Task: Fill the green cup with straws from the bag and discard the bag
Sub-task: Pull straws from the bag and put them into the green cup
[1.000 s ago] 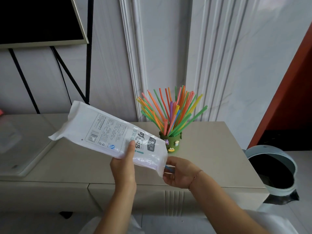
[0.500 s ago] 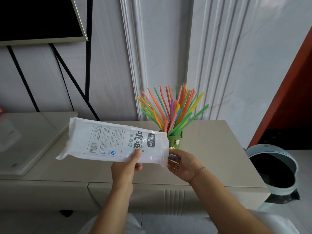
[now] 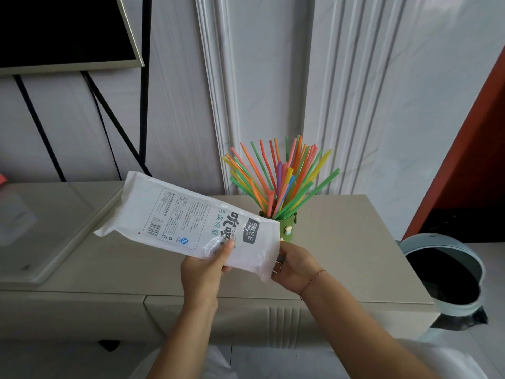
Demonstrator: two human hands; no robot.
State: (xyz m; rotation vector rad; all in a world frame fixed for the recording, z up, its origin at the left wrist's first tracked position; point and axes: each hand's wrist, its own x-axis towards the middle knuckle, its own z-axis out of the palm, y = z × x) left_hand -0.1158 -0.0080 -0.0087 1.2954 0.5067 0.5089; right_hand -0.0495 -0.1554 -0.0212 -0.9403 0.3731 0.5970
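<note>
In the head view, the only one we have, the white printed plastic bag (image 3: 191,225) has changed its angle again. One second ago its closed end pointed up to the left, half a second ago it lay almost level, and now it is tilted once more, closed end higher and to the left, open mouth lower and to the right. We judge that the person is shaking or tipping it to check for the last straws. A blue straw end showed at the mouth in the two earlier pictures; now we cannot see any there.

The left hand (image 3: 205,269) grips the bag from below, thumb pressed on the printed face. The right hand (image 3: 293,266) is at the open mouth with fingers curled around the edge; whether it pinches a straw, we cannot tell.

The bag looks thin, soft and wrinkled, flat along most of its length, so probably almost empty. The small green cup with little stickers (image 3: 287,231) stands on the beige matte cabinet top (image 3: 355,242), just behind the bag's mouth. It holds a wide fan of thin colourful plastic straws (image 3: 281,181), smooth and stiff. The round pale-blue bin with a black liner (image 3: 448,272) stands on the floor to the right, open. The cup seems full, so discarding may come soon.
</note>
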